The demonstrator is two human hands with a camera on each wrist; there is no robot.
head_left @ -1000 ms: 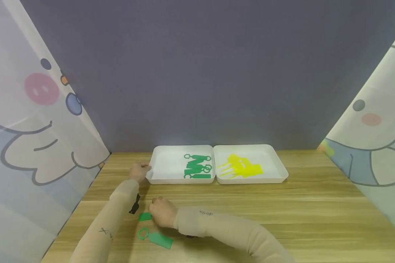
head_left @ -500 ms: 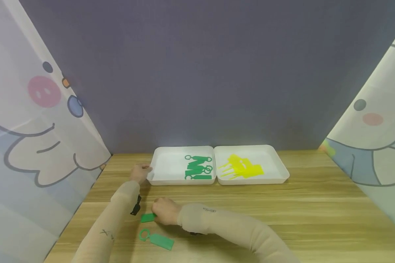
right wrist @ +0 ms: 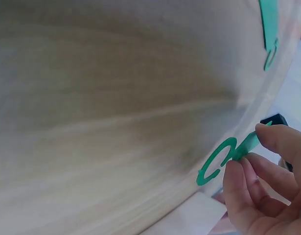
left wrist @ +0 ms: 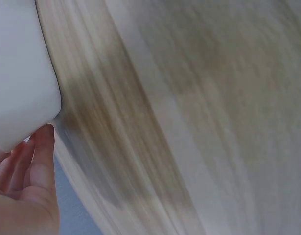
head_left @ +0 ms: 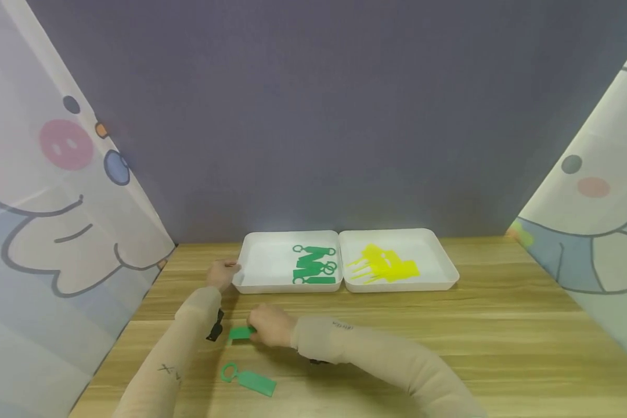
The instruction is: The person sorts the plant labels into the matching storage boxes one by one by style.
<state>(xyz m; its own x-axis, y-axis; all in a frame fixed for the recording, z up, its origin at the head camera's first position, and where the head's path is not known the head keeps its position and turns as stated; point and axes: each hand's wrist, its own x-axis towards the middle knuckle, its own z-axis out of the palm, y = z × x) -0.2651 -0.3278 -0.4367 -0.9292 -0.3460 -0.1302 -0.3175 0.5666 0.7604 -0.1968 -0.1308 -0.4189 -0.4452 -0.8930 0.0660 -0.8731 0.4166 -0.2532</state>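
Note:
In the head view, my right hand (head_left: pixel 273 325) is above the table, left of centre. It pinches a green plastic tag (head_left: pixel 238 333) that sticks out to its left. The right wrist view shows thumb and fingertips gripping this tag near its open ring (right wrist: pixel 205 172). My left hand (head_left: pixel 222 274) is at the left end of a white tray (head_left: pixel 266 255), gripping its edge. From the left wrist view, its fingers (left wrist: pixel 41 152) press against the tray's outer wall at a corner. Another green tag (head_left: pixel 256 382) with a ring lies flat on the table nearer me.
Several green ring tags (head_left: pixel 313 271) lie at the right side of the left tray. A second white tray (head_left: pixel 429 261) adjoins it on the right, with a pile of yellow pointed labels (head_left: pixel 392 268) inside. A dark wall panel (head_left: pixel 324 128) stands behind both trays.
My right hand has moved slightly up and to the right, lifting the green tag off the table. The left hand stays at the tray's edge.

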